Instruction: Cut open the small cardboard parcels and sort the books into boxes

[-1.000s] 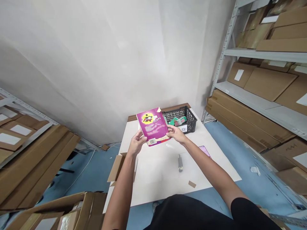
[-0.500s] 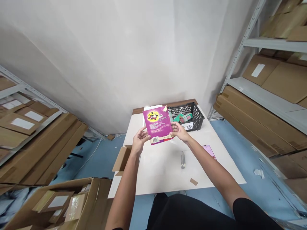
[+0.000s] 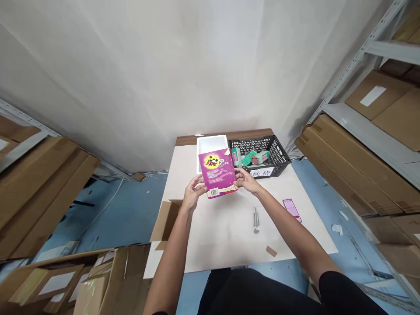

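Note:
A purple book (image 3: 218, 173) with a cartoon figure and a barcode on its cover is held up over the table, tilted toward me. My left hand (image 3: 193, 191) grips its lower left edge, thumb in front. On the opposite edge my right hand (image 3: 245, 180) is closed, with thumb and fingers on the lower right side. Behind the book stands a white tray (image 3: 212, 141), partly hidden by it. To its right is a black plastic basket (image 3: 278, 162) with several green boxes (image 3: 261, 157) in it and a white label on its front.
On the white table (image 3: 226, 236) lie a utility knife (image 3: 256, 219), a phone (image 3: 292, 210) and a small cardboard scrap (image 3: 271, 251). An open cardboard box (image 3: 164, 221) sits at the left edge. Shelves with cartons (image 3: 344, 164) flank both sides; a big carton (image 3: 121, 280) stands lower left.
The view has shifted, showing more of the white tray and the basket. Both hands still hold the purple book in nearly the same pose.

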`<state>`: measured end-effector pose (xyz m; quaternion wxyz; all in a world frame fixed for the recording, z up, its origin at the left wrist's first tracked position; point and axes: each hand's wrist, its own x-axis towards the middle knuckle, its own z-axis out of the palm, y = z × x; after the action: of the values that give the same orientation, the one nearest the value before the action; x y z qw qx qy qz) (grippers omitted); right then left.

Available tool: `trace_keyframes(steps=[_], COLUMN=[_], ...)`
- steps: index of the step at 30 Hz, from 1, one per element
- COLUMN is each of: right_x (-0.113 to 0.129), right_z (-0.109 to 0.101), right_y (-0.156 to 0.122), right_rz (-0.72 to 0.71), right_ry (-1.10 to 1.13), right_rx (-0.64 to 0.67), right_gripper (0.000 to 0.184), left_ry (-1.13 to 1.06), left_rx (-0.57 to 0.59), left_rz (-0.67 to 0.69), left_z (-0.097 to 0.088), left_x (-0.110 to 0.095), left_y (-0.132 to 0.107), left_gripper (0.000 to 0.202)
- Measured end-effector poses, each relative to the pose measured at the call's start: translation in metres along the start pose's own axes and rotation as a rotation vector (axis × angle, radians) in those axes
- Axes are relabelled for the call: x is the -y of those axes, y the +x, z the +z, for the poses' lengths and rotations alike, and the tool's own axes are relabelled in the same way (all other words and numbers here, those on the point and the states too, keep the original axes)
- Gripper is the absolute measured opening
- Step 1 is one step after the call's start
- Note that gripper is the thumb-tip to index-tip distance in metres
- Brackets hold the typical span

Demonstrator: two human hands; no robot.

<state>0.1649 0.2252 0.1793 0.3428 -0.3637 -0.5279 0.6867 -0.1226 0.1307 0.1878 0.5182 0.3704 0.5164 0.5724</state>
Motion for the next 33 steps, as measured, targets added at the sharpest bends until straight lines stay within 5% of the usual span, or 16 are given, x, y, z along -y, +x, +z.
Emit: trace_keyframes(steps=[7,12,16,19,22,27,31,33], right_x=[-0.029,-0.033,-0.052,-0.09,-0.145,-0.244,-0.311,-0.339], right_z=[0.009,0.018,0.018,0.015,0.016,0.019,0.024,0.031], right_y=[0.082,0.16,0.178,0.144,0.078,-0.056,-0.156,-0.192], right_rz=[-0.006,-0.132,-0.128,-0.106,0.023,0.31,0.566,0.601], right_ry=[-0.104,-0.263,-0.353,-0.378,-0.428,-0.77,-0.983,-1.016], right_rx=[-0.116,-0.323,-0.452,-0.432,-0.396,-0.237,-0.097,-0.068], right_gripper=[0.07,0.075,0.072,0.067,0.058,0.049,0.069,0.083], left_ry=[-0.005,0.139,0.302,0.375,0.451,0.843,1.204,1.29], left_rx=[-0.064,-0.259,-0.303,-0.275,-0.226,0.132,0.316,0.299], left_rz=[-0.017,0.014,0.027,0.092,0.013,-0.247,-0.555,-0.567], left_z=[-0.028,-0.039,-0.051,-0.06,-0.062,-0.061,-0.065,-0.066], left_x=[0.023,0.019,0.023,0.053,0.111,0.226,0.289,0.306], left_y=[0.076,0.151,0.163,0.126,0.065,-0.05,-0.131,-0.158], left_gripper=[0.078,0.072,0.069,0.059,0.046,0.038,0.067,0.087])
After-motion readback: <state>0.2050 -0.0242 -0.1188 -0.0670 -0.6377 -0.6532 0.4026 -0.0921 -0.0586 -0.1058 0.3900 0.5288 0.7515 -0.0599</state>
